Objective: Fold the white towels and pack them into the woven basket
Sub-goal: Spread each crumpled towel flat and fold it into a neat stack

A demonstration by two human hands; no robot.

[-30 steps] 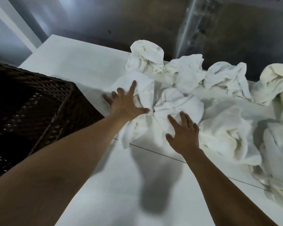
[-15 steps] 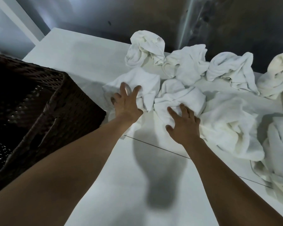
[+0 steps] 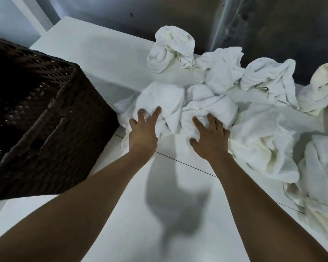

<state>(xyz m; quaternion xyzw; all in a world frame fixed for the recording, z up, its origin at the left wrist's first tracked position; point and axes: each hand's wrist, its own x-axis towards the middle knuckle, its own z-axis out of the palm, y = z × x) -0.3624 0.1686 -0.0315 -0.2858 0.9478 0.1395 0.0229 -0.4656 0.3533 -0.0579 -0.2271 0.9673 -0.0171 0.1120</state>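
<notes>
Towels, white and crumpled, lie in a loose heap across the middle and right of the frame on a white surface [image 3: 106,59]. Two bundles sit nearest the person: the left bundle [image 3: 159,99] just beside the basket's corner, the right bundle [image 3: 210,104] touching it at centre frame. The left hand [image 3: 143,130] rests on the left bundle, its grip spread with fingers straight and fanned over the cloth. The right hand [image 3: 210,138] lies on the right bundle, its grip also spread, fingertips pressing into the folds and the thumb out to the side. Further towels are piled along the far edge at upper centre [image 3: 170,48] and upper right [image 3: 269,78], with more heaped down the right edge [image 3: 265,140]. The woven basket [image 3: 68,129], dark brown, stands on the surface at the left of the frame. Both bare forearms reach in from the bottom edge, casting a soft shadow between them.
</notes>
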